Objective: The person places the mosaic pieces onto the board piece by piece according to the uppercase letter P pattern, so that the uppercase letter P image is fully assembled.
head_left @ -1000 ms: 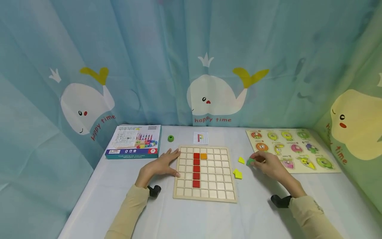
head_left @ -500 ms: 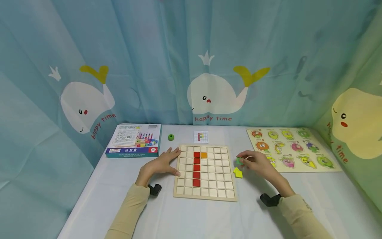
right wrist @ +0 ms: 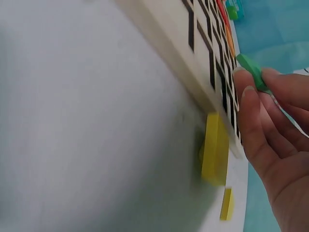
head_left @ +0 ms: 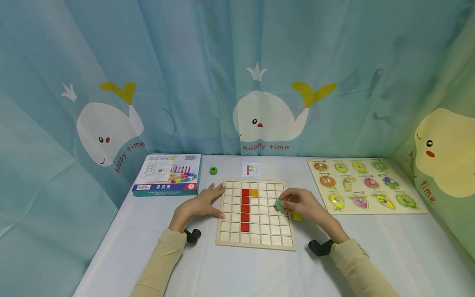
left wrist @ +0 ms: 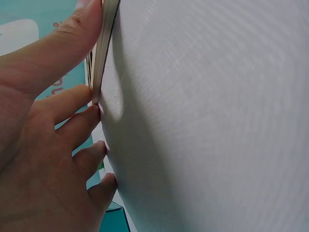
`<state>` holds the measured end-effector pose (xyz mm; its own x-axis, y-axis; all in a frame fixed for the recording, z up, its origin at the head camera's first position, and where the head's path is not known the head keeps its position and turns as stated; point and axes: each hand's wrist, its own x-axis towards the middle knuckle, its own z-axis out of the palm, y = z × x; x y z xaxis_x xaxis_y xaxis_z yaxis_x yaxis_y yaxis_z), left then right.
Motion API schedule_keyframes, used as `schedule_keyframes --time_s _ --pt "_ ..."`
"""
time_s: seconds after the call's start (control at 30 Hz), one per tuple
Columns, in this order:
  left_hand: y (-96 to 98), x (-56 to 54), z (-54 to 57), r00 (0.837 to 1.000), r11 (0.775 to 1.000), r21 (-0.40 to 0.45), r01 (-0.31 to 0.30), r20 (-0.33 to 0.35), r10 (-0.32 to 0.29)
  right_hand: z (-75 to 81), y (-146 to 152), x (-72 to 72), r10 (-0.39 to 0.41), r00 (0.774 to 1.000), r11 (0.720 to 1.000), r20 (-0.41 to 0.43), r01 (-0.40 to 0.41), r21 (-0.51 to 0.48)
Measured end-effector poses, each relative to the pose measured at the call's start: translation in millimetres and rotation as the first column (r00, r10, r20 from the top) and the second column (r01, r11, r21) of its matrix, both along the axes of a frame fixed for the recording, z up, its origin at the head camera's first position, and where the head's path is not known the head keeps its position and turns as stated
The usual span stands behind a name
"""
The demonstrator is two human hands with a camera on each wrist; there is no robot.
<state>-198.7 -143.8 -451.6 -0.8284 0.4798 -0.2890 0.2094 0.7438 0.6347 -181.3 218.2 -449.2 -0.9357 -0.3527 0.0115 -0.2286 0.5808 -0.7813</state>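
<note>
A wooden grid board [head_left: 256,246] lies mid-table, with a column of several red tiles [head_left: 245,208] and one orange tile [head_left: 254,193] set in its cells. My left hand [head_left: 200,205] rests spread against the board's left edge, its thumb and fingertips touching the side. Over the right-hand columns, my right hand [head_left: 305,205] pinches a green tile [right wrist: 253,72] between thumb and fingers. Yellow tiles [right wrist: 215,150] lie on the table just off the board's right edge, partly hidden under the right hand in the head view.
Behind the board lies a small printed pattern card [head_left: 250,169], with a green bead [head_left: 213,170] to its left. A boxed toy set [head_left: 167,175] sits at the back left. A fruit puzzle board [head_left: 365,185] occupies the back right, near the curtain [head_left: 208,82].
My right hand has carried the green tile leftward, from beside the yellow tiles to above the board's right side. The left hand has stayed on the board's edge.
</note>
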Motion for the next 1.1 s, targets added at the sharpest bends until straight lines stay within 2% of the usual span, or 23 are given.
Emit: schedule_keyframes --time_s 0.3,0.47,0.8,1.1 --pt "1.4 -0.6 -1.1 1.000 1.000 -0.006 -0.018 0.009 0.018 0.0 -19 -0.8 0.027 0.997 0.998 0.079 -0.022 -0.060" --pt "0.8 -1.3 -2.1 1.000 1.000 -0.013 -0.018 0.010 0.018 -2.6 -30 -2.1 0.073 0.990 0.994 0.119 -0.063 -0.085" --pt "-0.8 0.1 -1.6 1.000 1.000 -0.003 -0.011 0.006 0.011 -1.9 -51 -7.5 0.192 0.978 0.981 0.083 -0.190 -0.036" --pt "0.7 1.7 2.4 1.000 1.000 0.001 -0.025 0.015 0.025 -3.1 -62 -9.4 0.210 0.978 0.975 0.003 -0.210 0.078"
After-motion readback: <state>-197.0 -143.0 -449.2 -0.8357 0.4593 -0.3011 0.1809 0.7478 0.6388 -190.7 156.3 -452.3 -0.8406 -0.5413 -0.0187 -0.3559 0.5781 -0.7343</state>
